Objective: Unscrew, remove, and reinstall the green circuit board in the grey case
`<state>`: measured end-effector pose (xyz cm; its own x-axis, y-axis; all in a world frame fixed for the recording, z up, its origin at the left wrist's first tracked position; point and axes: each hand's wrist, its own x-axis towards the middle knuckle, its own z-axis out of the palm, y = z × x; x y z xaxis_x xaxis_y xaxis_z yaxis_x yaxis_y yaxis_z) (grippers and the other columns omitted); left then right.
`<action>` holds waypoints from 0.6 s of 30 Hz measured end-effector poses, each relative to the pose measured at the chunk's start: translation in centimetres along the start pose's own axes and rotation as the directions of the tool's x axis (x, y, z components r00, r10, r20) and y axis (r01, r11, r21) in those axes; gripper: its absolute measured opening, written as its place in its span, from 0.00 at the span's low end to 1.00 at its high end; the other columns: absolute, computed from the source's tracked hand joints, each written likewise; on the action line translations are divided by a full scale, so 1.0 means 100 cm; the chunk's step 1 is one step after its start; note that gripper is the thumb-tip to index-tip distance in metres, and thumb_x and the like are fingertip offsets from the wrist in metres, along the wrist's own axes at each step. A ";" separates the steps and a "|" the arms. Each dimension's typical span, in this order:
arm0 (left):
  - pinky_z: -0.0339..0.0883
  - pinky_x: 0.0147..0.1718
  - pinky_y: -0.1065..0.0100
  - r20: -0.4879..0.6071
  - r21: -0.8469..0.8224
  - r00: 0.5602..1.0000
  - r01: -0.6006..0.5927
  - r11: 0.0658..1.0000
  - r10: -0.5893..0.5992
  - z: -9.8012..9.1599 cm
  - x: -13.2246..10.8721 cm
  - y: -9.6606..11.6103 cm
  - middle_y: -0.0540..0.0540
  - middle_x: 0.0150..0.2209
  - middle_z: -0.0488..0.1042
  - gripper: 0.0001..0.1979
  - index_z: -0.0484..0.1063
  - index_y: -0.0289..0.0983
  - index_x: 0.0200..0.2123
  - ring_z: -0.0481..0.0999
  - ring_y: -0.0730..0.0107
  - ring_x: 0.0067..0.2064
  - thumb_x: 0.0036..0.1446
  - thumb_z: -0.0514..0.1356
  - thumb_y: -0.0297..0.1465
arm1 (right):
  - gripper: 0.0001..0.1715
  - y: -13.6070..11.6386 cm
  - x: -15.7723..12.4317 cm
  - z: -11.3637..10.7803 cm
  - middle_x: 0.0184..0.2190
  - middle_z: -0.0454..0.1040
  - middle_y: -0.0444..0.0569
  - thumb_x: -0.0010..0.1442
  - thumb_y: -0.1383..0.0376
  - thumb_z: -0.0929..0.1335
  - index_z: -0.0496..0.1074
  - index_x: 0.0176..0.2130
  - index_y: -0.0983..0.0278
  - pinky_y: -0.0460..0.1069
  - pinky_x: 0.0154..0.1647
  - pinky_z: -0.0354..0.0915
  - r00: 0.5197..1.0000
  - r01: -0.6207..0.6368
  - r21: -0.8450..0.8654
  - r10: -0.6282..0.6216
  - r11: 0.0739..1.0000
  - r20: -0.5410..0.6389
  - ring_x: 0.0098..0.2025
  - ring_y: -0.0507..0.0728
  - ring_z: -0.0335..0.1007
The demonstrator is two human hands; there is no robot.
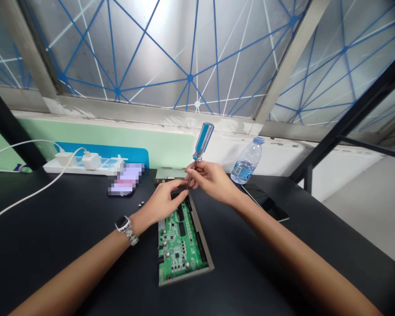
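Note:
A green circuit board [176,252] in a metal frame lies lengthwise before me on the black table. My right hand [210,177] grips the shaft of a screwdriver [203,141] with a clear and blue handle. The tool stands nearly upright, its tip down at the board's far end. My left hand [166,199] lies across that far end, with thumb and index finger close around the screwdriver tip. Whatever sits between those fingertips is hidden. Behind the hands is a flat grey metal piece [169,174].
Two small shiny parts [141,204] lie left of my left hand. Farther left are a phone [127,179] and a white power strip [108,166] with plugs and cables. At right stand a water bottle [246,160] and a dark tablet-like device [266,202]. A window [164,57] rises behind.

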<state>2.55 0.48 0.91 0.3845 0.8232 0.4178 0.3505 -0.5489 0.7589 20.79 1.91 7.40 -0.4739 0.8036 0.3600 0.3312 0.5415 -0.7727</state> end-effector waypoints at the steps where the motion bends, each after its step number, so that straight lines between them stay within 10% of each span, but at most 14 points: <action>1: 0.69 0.51 0.61 0.015 0.062 1.000 0.002 0.998 -0.003 -0.004 -0.001 -0.001 0.43 0.50 0.79 0.15 0.75 0.38 0.50 0.77 0.58 0.51 0.64 0.55 0.33 | 0.14 -0.001 0.001 -0.001 0.29 0.77 0.49 0.66 0.57 0.65 0.71 0.36 0.66 0.48 0.32 0.73 0.999 0.006 0.016 -0.006 1.000 -0.031 0.27 0.52 0.75; 14: 0.57 0.60 0.48 0.269 0.371 0.963 -0.129 0.920 0.027 -0.025 -0.012 0.012 0.41 0.61 0.68 0.29 0.65 0.43 0.60 0.67 0.49 0.61 0.57 0.63 0.44 | 0.22 0.008 -0.046 -0.026 0.24 0.76 0.44 0.60 0.48 0.69 0.65 0.37 0.63 0.47 0.20 0.71 0.923 -0.150 0.446 0.287 0.882 -0.257 0.19 0.52 0.73; 18: 0.47 0.66 0.52 0.490 0.197 0.869 -0.186 0.963 0.068 -0.011 -0.011 0.031 0.44 0.60 0.71 0.34 0.71 0.44 0.56 0.63 0.52 0.65 0.47 0.70 0.47 | 0.21 0.025 -0.061 -0.035 0.23 0.76 0.44 0.58 0.50 0.72 0.66 0.36 0.64 0.47 0.18 0.70 0.872 -0.184 0.558 0.396 0.809 -0.287 0.17 0.52 0.71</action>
<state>2.27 -1.94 3.36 0.7766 0.6068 0.1694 0.4339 -0.7102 0.5544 27.39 -0.79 5.13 -0.0478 0.9863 0.1577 -0.1001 0.1523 -0.9832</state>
